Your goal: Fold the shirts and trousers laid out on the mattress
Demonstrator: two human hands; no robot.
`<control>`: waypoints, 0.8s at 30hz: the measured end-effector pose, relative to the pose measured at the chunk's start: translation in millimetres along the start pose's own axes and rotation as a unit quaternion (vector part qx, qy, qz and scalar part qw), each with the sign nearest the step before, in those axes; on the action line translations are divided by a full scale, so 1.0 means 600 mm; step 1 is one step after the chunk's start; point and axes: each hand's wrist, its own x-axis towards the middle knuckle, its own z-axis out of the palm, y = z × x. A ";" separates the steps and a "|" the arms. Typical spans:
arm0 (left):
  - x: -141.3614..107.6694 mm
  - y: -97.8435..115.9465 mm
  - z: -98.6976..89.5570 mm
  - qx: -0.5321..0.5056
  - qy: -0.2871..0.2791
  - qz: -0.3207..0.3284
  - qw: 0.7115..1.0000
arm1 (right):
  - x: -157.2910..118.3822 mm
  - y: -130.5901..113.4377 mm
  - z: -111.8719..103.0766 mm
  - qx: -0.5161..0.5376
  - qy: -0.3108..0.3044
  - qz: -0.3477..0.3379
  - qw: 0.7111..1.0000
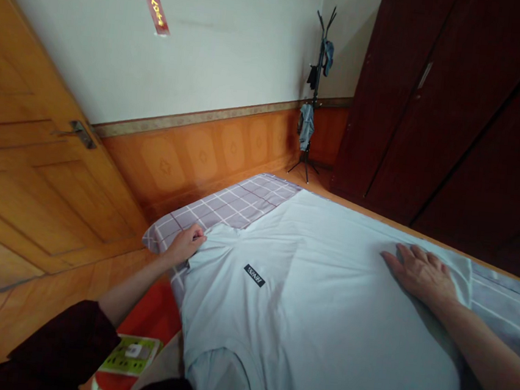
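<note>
A pale blue T-shirt [324,287] lies spread out on a surface covered with a checked cloth [232,201]. Its neckline faces me at the lower middle, and a dark printed label sits on the chest. My left hand [186,244] has its fingers closed on the sleeve edge at the shirt's left side. Over on the right, my right hand [422,275] rests flat on the shirt near its hem, fingers stretched out. Slight wrinkles run across the cloth between the two hands.
A wooden door [43,156] stands at the left. A black coat rack [317,84] with hanging items is in the far corner, beside a dark red wardrobe [415,112]. Below my left arm, a green package [132,354] lies on a red surface.
</note>
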 end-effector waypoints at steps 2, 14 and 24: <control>0.007 -0.005 -0.004 -0.024 0.006 -0.030 0.999 | -0.001 -0.001 -0.003 -0.002 -0.010 0.002 1.000; 0.043 0.024 -0.026 -0.184 -0.110 -0.113 0.970 | -0.004 -0.003 -0.008 -0.045 -0.032 0.014 0.998; 0.030 0.047 -0.025 -0.279 -0.113 -0.135 0.944 | -0.011 -0.009 -0.018 -0.043 -0.029 0.014 0.999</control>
